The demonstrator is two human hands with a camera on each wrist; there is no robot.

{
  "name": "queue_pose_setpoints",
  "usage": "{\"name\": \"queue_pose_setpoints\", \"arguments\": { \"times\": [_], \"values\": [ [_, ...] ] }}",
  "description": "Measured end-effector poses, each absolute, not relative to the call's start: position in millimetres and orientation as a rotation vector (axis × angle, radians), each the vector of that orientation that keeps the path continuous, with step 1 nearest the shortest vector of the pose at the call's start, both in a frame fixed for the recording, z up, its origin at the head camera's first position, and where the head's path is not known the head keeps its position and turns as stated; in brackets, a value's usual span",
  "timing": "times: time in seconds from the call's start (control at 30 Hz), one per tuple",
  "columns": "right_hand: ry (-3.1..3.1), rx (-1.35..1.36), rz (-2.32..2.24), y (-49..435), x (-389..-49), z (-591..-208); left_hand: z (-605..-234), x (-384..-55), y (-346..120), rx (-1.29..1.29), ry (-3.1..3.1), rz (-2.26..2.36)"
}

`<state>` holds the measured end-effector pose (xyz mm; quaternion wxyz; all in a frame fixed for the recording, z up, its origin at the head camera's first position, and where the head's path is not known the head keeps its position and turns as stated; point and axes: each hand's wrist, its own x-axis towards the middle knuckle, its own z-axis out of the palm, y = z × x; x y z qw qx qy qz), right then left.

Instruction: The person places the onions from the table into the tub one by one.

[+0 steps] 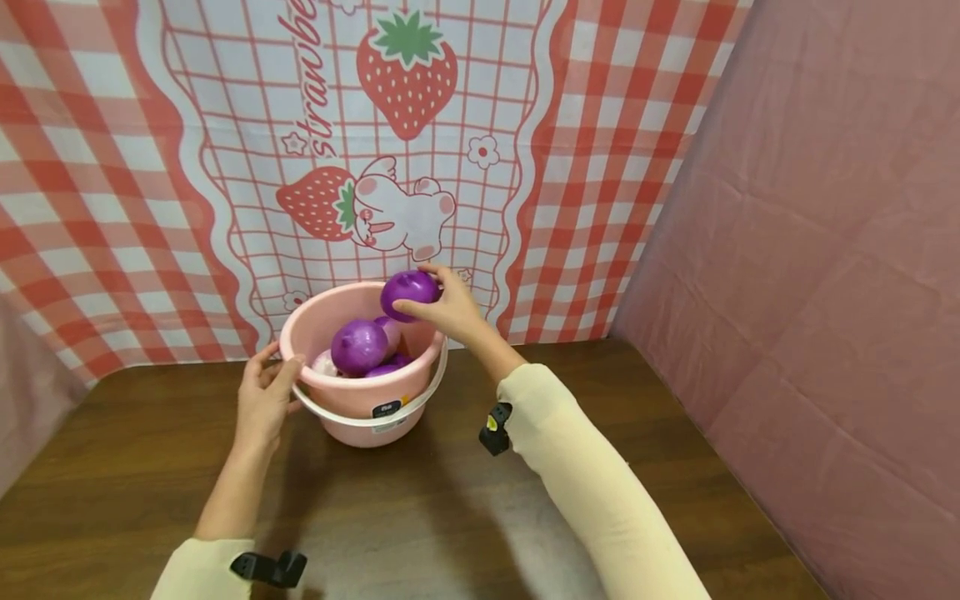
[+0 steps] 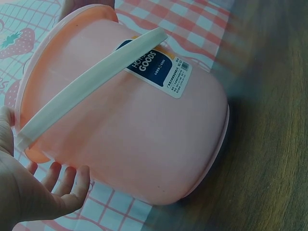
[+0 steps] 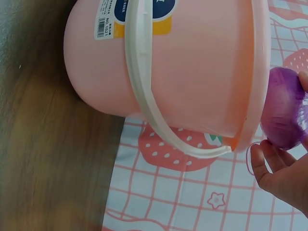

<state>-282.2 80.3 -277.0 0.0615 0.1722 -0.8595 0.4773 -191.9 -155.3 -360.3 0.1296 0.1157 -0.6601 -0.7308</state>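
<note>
A pink plastic bucket (image 1: pixel 378 433) with a white handle (image 2: pixel 96 82) stands upright on the table. My left hand (image 1: pixel 262 400) grips the left side of its rim, thumb on the edge and fingers under it along the outer wall. Over the right side of the rim, my right hand (image 1: pixel 450 312) holds a shiny purple ball (image 1: pixel 408 293) with a small nub between thumb and fingers. More purple balls (image 1: pixel 360 347) lie inside the bucket, partly hidden by its front wall, beside a whitish thing (image 1: pixel 325 364). The right wrist view shows the held ball (image 3: pixel 284 108) just past the rim.
The brown wooden table (image 1: pixel 465 500) extends in front of the bucket. Close behind it hangs a red-and-white checked cloth (image 1: pixel 615 167) with strawberry prints. A pink cloth wall (image 1: pixel 817 250) bounds the right side. The bucket's handle hangs down across its front, over a label (image 2: pixel 159 72).
</note>
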Motion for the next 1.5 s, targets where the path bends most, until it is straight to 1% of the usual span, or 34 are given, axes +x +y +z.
{"name": "queue_pose_setpoints", "arguments": {
  "times": [0.7, 1.23, 1.5],
  "values": [
    [-2.571, 0.533, 1.491, 58.0, -285.7, -281.7, -360.9, -193.0, -151.7, 0.329, -1.891, -2.155],
    [-2.451, 0.477, 1.566, 76.8, -288.3, -280.8, -359.8, -193.8, -150.5, 0.322, -1.888, -2.155],
    [-2.451, 0.403, 1.485, 104.5, -289.0, -287.4, -359.9, -192.8, -154.7, 0.296, -1.925, -2.176]
  ]
}}
